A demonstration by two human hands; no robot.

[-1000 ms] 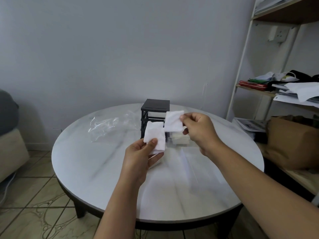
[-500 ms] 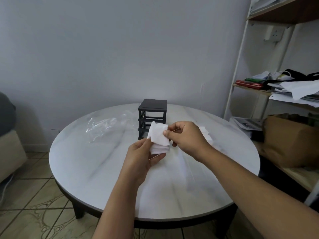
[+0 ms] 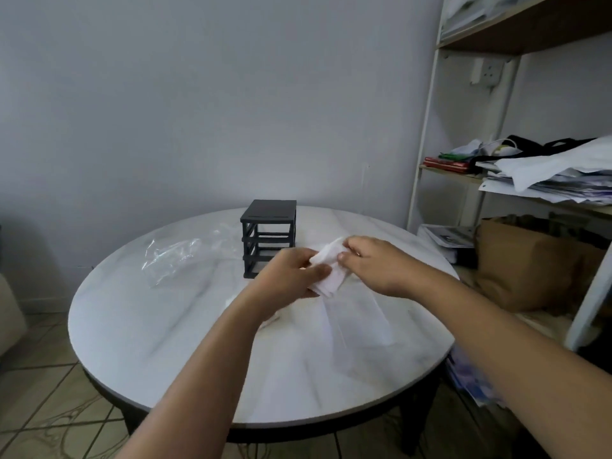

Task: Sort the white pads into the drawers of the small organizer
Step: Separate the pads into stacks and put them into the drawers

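A small stack of white pads point(image 3: 328, 272) is held over the middle of the round marble table point(image 3: 172, 326). My left hand point(image 3: 289, 276) grips the stack from the left, thumb on top. Fingertips of my right hand point(image 3: 374, 265) pinch the stack's upper right edge. The black organizer frame point(image 3: 269, 236) stands just behind my left hand, its slots showing no drawers. A clear drawer point(image 3: 356, 318) lies on the table in front of my right wrist, hard to make out.
A crumpled clear plastic bag point(image 3: 175, 256) lies left of the organizer. A shelf unit point(image 3: 427, 134) with papers and clothes stands at the right, a brown paper bag point(image 3: 530, 263) under it. Tiled floor surrounds the table.
My right hand brought its single pad back onto the stack in my left hand. Both hands then dropped lower and moved right, in front of the organizer.
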